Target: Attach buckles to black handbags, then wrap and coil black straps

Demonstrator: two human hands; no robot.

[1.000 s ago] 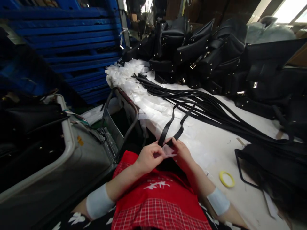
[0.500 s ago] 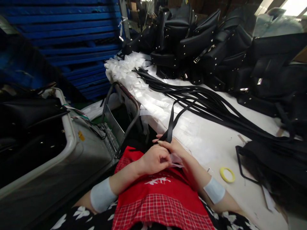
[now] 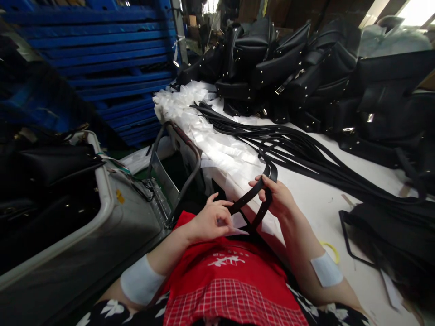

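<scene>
A long black strap (image 3: pixel 249 192) with small holes is looped in front of my red apron. My right hand (image 3: pixel 277 197) is closed on the strap, thumb and fingers pinching it near the table's edge. My left hand (image 3: pixel 212 218) is pinched on a thin translucent white sheet (image 3: pixel 239 231) at the apron's front. One stretch of the strap reaches that hand's fingers; whether they also grip it I cannot tell. Several more black straps (image 3: pixel 292 140) lie in a long bundle on the white table (image 3: pixel 306 213), beyond my right hand.
Crumpled white sheets (image 3: pixel 193 113) cover the table's left edge. Black bags (image 3: pixel 251 59) are heaped at the back. A yellow tape ring (image 3: pixel 335 250) lies beside my right forearm. At left stand a grey bin (image 3: pixel 132 222) holding black bags and stacked blue pallets (image 3: pixel 112 59).
My hands have moved apart. The right hand has gone up and to the right along the strap, which now bends in a loop. The left hand has shifted slightly left with the thin sheet.
</scene>
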